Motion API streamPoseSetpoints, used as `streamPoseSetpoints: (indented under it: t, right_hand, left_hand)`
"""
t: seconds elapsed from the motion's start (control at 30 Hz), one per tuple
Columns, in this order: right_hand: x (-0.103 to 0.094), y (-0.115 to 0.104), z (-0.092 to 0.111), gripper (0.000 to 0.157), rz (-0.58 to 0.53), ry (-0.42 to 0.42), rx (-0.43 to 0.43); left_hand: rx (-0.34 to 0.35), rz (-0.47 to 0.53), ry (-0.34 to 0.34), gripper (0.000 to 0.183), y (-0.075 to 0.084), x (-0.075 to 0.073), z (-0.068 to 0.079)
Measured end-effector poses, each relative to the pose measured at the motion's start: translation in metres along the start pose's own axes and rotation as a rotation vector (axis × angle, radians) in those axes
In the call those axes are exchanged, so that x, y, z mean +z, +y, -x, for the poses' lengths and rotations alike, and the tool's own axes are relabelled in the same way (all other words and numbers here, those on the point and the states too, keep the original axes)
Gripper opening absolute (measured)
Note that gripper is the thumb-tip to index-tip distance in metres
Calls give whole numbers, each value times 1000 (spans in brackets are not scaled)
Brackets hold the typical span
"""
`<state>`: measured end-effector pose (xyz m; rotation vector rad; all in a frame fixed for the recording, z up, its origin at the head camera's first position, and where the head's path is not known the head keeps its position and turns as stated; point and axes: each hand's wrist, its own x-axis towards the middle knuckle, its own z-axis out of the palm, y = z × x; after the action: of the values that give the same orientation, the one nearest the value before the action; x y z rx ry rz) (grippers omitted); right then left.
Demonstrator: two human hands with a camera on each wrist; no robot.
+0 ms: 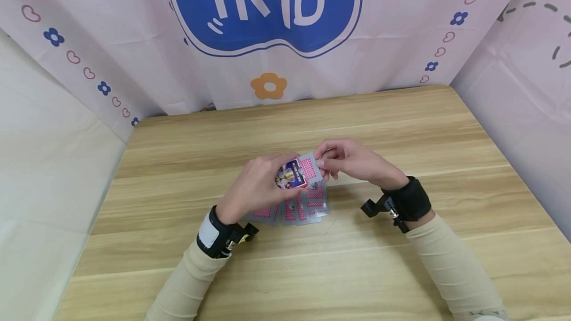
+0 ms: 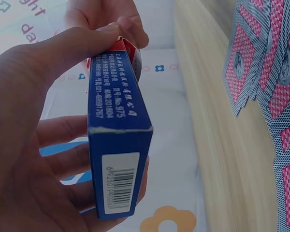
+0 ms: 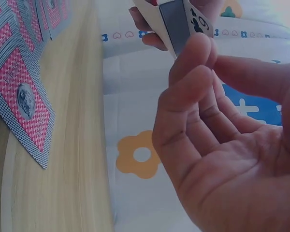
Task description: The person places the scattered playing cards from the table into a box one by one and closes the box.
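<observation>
My left hand [image 1: 256, 185] grips a blue card box [image 1: 290, 176] between thumb and fingers, held over the table. Its barcode end [image 2: 120, 186] faces the left wrist camera. A playing card [image 1: 308, 168] with a pink-checked back sticks out of the box's other end. My right hand [image 1: 354, 161] pinches that card's outer edge between thumb and index finger, the other fingers curled beneath. In the right wrist view the card's face [image 3: 202, 21] shows a black club mark. Below the box, several playing cards [image 1: 314, 204] lie face down and overlapping on the table, partly hidden by my left hand.
The wooden table [image 1: 379, 271] runs up to a white printed cloth [image 1: 147, 43] hanging behind it. More pale cloth stands at the left and right sides. Each wrist wears a black strap [image 1: 408, 199] with a small camera.
</observation>
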<state>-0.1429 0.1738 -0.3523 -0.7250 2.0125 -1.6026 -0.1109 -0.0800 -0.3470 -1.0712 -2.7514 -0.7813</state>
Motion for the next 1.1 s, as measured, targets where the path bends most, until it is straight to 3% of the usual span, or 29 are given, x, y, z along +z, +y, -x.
streamPoseSetpoints:
  t: [0.13,0.4,0.63,1.1]
  right_hand:
    - [2,2,-2,14,-7,6,13]
    - [13,-4,-3,13,80,28,23]
    - [17,11,-10,16,51,2,37]
    - [21,15,-14,14,69,0,57]
  left_hand:
    - [8,0,3,66,0,0,1]
    - [39,-11,2,68,2,2,0]
    - [52,-25,-8,68,1,5,0]
    - [38,-38,-31,67,3,6,-1]
